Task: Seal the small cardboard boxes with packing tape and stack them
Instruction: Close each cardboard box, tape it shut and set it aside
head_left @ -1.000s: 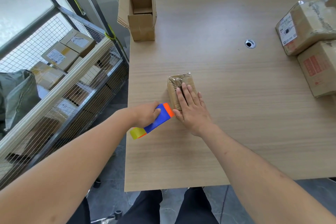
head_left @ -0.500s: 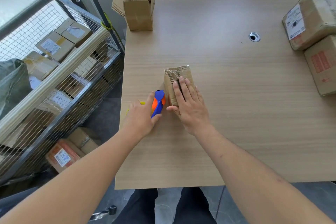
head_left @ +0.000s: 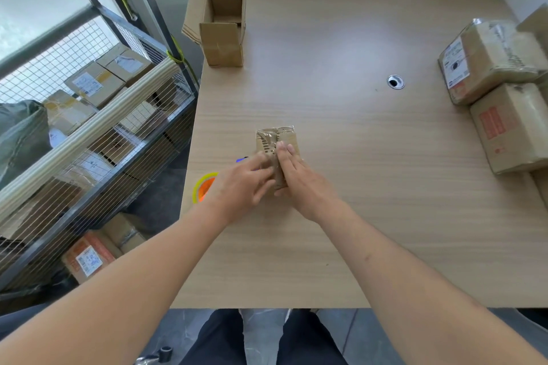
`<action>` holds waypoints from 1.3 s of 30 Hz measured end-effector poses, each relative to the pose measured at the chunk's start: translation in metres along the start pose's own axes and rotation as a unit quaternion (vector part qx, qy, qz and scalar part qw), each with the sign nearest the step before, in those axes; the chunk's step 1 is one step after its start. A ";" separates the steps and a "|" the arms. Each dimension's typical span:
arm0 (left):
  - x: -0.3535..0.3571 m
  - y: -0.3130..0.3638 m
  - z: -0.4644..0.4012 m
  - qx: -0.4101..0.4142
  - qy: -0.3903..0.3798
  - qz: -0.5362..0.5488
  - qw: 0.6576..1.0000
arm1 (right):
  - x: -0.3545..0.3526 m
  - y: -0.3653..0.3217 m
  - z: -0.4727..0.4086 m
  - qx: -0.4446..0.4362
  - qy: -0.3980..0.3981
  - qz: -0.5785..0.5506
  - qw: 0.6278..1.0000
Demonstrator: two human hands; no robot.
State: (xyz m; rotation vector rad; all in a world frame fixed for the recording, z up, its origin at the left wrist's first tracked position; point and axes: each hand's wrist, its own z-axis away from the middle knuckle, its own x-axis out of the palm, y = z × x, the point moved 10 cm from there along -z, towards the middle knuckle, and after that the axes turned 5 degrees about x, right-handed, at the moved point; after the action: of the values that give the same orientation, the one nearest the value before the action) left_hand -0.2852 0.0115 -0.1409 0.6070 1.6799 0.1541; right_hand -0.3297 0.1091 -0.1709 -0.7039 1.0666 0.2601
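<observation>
A small cardboard box (head_left: 277,142), its top shiny and crinkled with tape, lies on the wooden table (head_left: 355,187) in front of me. My right hand (head_left: 299,179) rests flat on its top with straight fingers. My left hand (head_left: 241,184), blurred by motion, touches the box's near left side with its fingers stretched out. The tape dispenser (head_left: 204,187), a yellow roll with an orange core and a blue body, lies on the table by the left edge, partly hidden under my left hand.
An open empty cardboard box (head_left: 222,27) stands at the far left of the table. Two taped parcels (head_left: 489,59) (head_left: 510,127) sit at the right edge. A cable hole (head_left: 396,81) lies between. A wire cage cart (head_left: 89,133) full of parcels stands left of the table.
My left hand has let go of the tape dispenser, which now lies on the table, and has moved right onto the box. My right hand stays on the box top.
</observation>
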 end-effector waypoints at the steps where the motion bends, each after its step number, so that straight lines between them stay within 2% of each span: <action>1: 0.002 0.011 0.000 0.028 0.002 -0.006 1.000 | -0.003 0.004 0.005 0.004 -0.001 -0.009 1.000; 3: 0.006 0.021 0.001 0.041 0.006 0.006 0.999 | -0.005 0.012 0.015 0.005 -0.003 -0.016 1.000; 6: 0.012 0.017 0.005 0.014 0.028 0.049 0.998 | -0.013 0.024 0.027 -0.018 0.016 -0.064 0.998; 9: 0.016 0.011 0.009 -0.007 0.028 0.084 0.996 | -0.030 0.043 0.042 -0.002 0.156 -0.053 0.986; 11: 0.019 0.011 0.011 -0.011 0.017 0.089 0.996 | -0.028 0.054 0.049 0.056 0.195 -0.089 0.975; 13: 0.021 0.013 0.011 -0.011 0.010 0.082 0.997 | -0.018 0.058 0.051 0.103 0.176 -0.150 0.967; 15: 0.023 0.018 0.010 -0.005 0.011 0.060 0.998 | -0.014 0.060 0.050 0.124 0.153 -0.159 0.967; 20: 0.026 0.023 0.007 -0.018 0.031 0.038 0.999 | -0.018 0.053 0.040 0.131 0.077 -0.043 0.987; 23: 0.027 0.024 0.004 -0.044 0.035 0.050 0.997 | -0.022 0.050 0.039 0.170 0.058 -0.034 0.983; 25: 0.029 0.029 0.003 -0.045 0.020 0.043 0.998 | -0.024 0.047 0.041 0.185 0.050 -0.031 0.981; 30: 0.028 0.029 -0.003 -0.024 -0.053 0.041 0.997 | -0.020 0.041 0.043 0.249 -0.032 0.020 0.968; 32: 0.025 0.025 -0.009 -0.036 -0.069 0.032 0.996 | -0.017 0.032 0.038 0.243 -0.036 0.011 0.969; 35: 0.030 0.019 -0.017 -0.027 -0.085 0.012 0.996 | -0.017 0.025 0.031 0.224 0.000 0.031 0.974; 39: 0.031 0.005 -0.017 -0.033 -0.076 0.025 0.996 | -0.016 0.026 0.031 0.204 0.030 0.055 0.977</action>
State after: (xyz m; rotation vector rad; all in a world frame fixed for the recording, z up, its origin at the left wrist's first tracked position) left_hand -0.3023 0.0343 -0.1623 0.5970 1.5078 0.1952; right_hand -0.3293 0.1507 -0.1581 -0.2866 1.1724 0.1082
